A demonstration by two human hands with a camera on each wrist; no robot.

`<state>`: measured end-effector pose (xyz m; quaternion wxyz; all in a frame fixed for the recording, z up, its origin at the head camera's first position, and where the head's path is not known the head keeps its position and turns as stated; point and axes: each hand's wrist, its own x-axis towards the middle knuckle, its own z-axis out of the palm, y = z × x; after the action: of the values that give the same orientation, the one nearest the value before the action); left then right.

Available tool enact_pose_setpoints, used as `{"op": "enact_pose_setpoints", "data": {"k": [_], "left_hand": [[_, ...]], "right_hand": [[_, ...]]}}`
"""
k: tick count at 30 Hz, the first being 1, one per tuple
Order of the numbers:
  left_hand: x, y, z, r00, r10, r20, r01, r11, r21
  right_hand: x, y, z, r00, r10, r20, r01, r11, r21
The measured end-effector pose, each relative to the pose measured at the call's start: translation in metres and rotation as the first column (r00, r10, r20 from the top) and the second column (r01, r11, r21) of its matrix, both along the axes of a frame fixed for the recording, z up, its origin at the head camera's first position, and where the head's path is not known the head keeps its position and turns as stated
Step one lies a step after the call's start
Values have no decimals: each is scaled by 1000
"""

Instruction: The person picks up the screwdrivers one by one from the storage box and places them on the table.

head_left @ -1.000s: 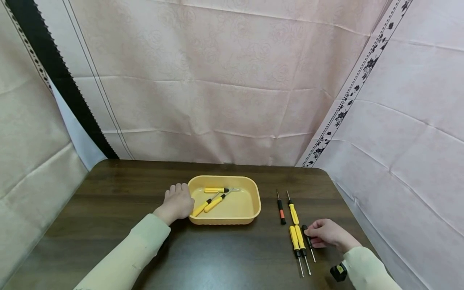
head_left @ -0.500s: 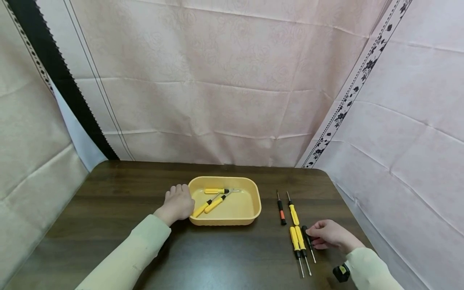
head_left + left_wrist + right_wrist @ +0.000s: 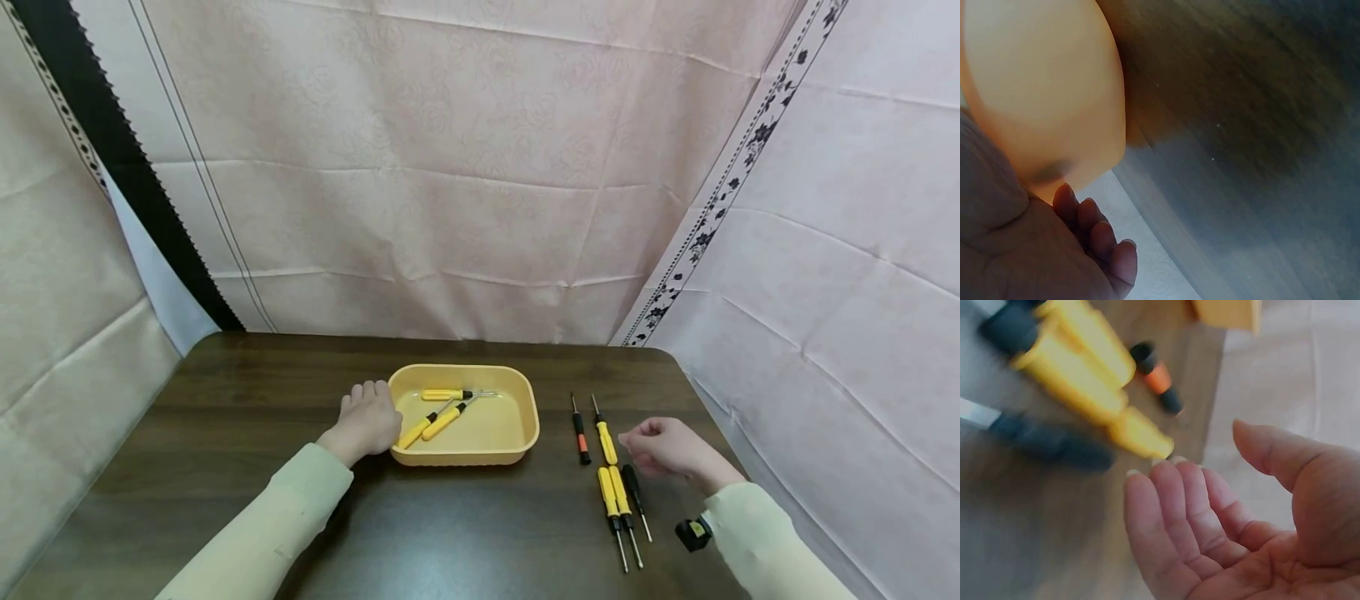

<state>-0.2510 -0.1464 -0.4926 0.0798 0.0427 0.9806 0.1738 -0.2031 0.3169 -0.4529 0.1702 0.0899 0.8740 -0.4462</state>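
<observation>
My left hand (image 3: 365, 421) holds the left end of a yellow plastic bin (image 3: 487, 457). The left wrist view shows the curled fingers (image 3: 1102, 240) against the bin's outer wall (image 3: 1060, 94); the thumb's contact is partly hidden. Inside lie three screwdrivers (image 3: 441, 422) with yellow-and-black handles. My right hand (image 3: 671, 450) is raised just behind a black screwdriver (image 3: 633, 487), with nothing in its fingers. To its left lie two yellow screwdrivers (image 3: 613, 493), shafts toward me. Farther back are another yellow screwdriver (image 3: 606, 442) and a black-and-orange one (image 3: 581, 435), shafts pointing away.
The dark wooden table (image 3: 450, 533) has rounded back corners. Pale cloth curtains (image 3: 465, 183) hang behind it and at both sides. A small black device (image 3: 693, 533) sits at my right wrist.
My right hand has let go of the black screwdriver, which stays beside the yellow pair, and has moved away from me and slightly left. The left hand and the bin keep their places.
</observation>
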Motion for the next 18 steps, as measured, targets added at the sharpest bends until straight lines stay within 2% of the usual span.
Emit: {"op": "enact_pose_setpoints", "data": {"k": [10, 15, 18], "left_hand": [[0, -3, 1, 1000, 4, 9, -4, 1000, 8], [-1, -1, 1, 1000, 2, 11, -2, 1000, 5], [-1, 0, 1, 1000, 4, 6, -4, 1000, 1]], "right_hand": [[-25, -84, 29, 992, 23, -127, -33, 996, -79], [-33, -134, 33, 988, 7, -153, -26, 992, -120], [-38, -159, 30, 988, 23, -155, -39, 994, -104]]}}
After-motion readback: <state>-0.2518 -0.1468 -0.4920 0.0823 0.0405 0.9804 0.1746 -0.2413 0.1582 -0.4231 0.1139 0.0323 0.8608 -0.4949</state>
